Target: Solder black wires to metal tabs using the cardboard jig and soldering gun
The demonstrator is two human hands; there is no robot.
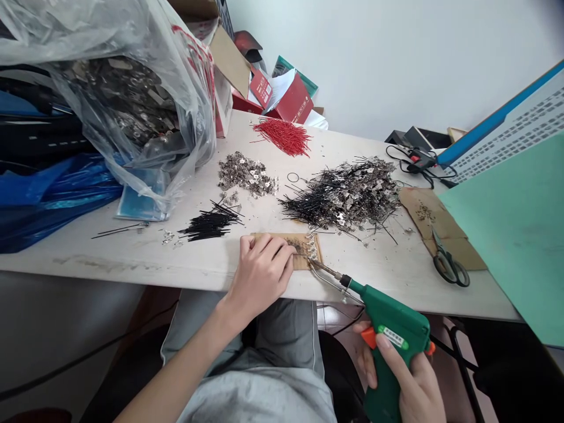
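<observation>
At the worktop (pixel 132 258) edge, the left hand (pixel 262 273) presses curled fingers on a cardboard pad (pixel 304 249) while the right hand (pixel 408 379) grips a green soldering gun (pixel 390 338), tip touching the pad.

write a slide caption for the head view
Right hand aims green soldering gun at cardboard strip pressed by left hand.

Small home-style soldering workshop, cluttered worktable (pixel 132 258), heaps of wire leads (pixel 348 194), soldering gun (pixel 388 335), scissors (pixel 447 264)
</observation>
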